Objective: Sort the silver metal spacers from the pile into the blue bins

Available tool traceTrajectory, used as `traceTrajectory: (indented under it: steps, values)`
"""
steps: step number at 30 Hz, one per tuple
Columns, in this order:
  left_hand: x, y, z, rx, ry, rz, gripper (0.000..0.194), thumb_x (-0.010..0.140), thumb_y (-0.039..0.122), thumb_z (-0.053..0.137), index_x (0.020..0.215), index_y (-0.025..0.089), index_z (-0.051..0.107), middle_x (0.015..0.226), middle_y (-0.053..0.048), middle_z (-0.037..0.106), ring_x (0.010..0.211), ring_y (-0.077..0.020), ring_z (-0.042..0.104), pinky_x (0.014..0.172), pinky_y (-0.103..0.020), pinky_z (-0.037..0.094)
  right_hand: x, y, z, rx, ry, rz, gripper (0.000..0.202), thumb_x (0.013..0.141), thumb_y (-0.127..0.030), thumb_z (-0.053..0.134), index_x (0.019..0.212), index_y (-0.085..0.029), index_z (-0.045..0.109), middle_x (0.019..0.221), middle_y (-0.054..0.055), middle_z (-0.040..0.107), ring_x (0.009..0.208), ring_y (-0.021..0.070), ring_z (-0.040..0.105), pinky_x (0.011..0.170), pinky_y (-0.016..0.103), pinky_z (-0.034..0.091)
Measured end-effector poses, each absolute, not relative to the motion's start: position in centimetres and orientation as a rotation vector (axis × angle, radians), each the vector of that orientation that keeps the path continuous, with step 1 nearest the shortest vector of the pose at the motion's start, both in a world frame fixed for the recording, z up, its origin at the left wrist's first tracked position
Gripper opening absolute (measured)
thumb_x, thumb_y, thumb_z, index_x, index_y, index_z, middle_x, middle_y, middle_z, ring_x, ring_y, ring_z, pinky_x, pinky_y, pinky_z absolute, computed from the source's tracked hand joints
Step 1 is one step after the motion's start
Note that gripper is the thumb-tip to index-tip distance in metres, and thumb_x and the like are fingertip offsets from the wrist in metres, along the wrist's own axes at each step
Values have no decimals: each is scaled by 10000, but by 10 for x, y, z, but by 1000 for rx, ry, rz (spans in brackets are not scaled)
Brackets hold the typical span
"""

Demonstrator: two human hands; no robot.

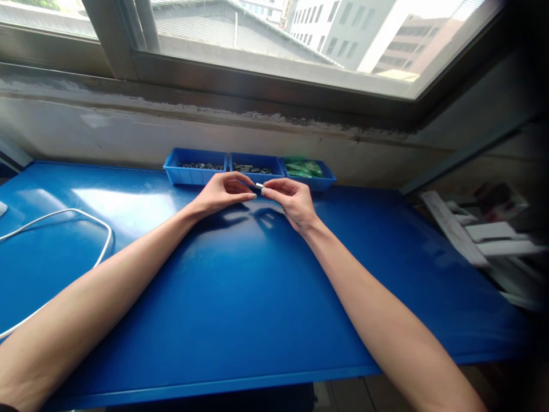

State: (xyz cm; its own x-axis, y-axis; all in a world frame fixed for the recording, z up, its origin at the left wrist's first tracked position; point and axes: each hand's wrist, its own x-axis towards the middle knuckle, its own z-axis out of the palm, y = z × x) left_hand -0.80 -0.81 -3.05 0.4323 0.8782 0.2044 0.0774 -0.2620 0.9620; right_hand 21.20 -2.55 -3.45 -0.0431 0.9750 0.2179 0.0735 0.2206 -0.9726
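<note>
Between my hands, over the back part of the blue table (257, 297), is a small metallic piece (258, 186). My right hand (294, 200) pinches its right end between thumb and fingers. Just left of the piece is my left hand (223, 191), its thumb and fingertips apart with a gap between them. Behind the hands stand three blue bins in a row. The left bin (195, 174) and the middle bin (257, 162) hold small dark and metallic parts. Green plastic packets (303, 167) lie in the right bin (325, 181).
A white cable (79, 212) curves over the table's left side, partly behind my left forearm. The wall (107, 134) and window frame (257, 86) rise behind the bins. White objects (493, 232) stand beyond the table's right edge.
</note>
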Motion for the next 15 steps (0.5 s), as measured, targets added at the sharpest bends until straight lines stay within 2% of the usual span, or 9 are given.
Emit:
traceTrajectory:
  steps: [4,9,12,15]
  values:
    - [-8,-6,-32,1624,830,993,496,755,525,833,1045,136,731,948,-109,785,883,-214,745,834,-312,586,208,-7,-26,-1084,-1353,792,332,712,-436,849,941,-219,744,1034,62,786,1019,254,741,1010,424,582]
    - [-7,0,-38,1605,804,1004,426,790,505,807,973,125,742,910,-104,779,835,-190,728,817,-296,577,205,-1,-26,-1074,-1494,676,247,801,-346,772,1004,-206,747,1083,92,777,1030,260,742,1019,424,580]
    - [-7,1,-40,1595,829,1048,407,805,494,788,950,118,735,877,-101,773,792,-180,718,792,-293,574,207,-10,-29,-1051,-1582,460,150,860,-300,690,962,-209,752,1088,83,774,1020,251,738,963,403,595]
    - [-7,0,-40,1603,866,1094,368,811,459,772,919,110,723,835,-94,762,756,-172,706,762,-282,568,210,-21,-31,-1065,-1648,257,163,894,-303,646,980,-215,753,1016,68,776,902,229,733,854,372,600]
